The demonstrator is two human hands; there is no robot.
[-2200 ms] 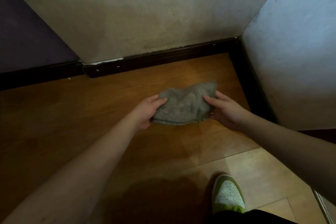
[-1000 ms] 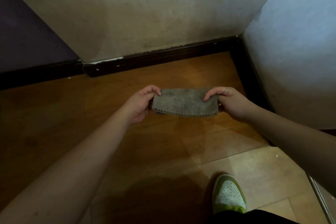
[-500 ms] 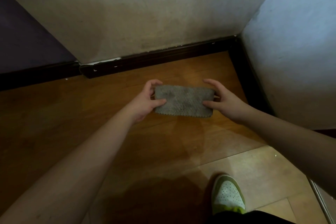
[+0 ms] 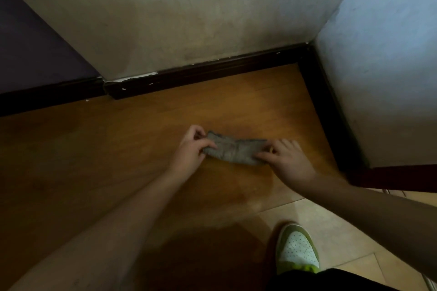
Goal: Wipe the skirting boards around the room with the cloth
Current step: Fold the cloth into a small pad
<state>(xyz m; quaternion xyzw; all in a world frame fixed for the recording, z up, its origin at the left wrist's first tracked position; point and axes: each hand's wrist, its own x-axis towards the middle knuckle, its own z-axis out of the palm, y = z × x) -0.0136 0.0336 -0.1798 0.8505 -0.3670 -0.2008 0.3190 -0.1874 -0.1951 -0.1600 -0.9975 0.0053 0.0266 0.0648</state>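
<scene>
A grey cloth point(image 4: 234, 151), folded into a narrow strip, hangs between both hands above the wooden floor. My left hand point(image 4: 192, 149) pinches its left end between thumb and fingers. My right hand point(image 4: 285, 159) holds its right end, thumb under and fingers over. A dark brown skirting board point(image 4: 208, 73) runs along the foot of the pale wall ahead, with chipped paint along its top. It turns at the corner and continues down the right wall as another skirting board point(image 4: 328, 116).
The wooden floor point(image 4: 118, 153) spreads below the hands. A green and white shoe point(image 4: 296, 249) stands at the bottom right. A darker wall section point(image 4: 30, 54) with its own skirting sits at the left. The bluish wall point(image 4: 387, 66) closes in on the right.
The cloth has gone from a loose bundle to a flat rectangle and now a narrower folded strip. Both hands have dropped slightly lower and nearer, still at the cloth's ends.
</scene>
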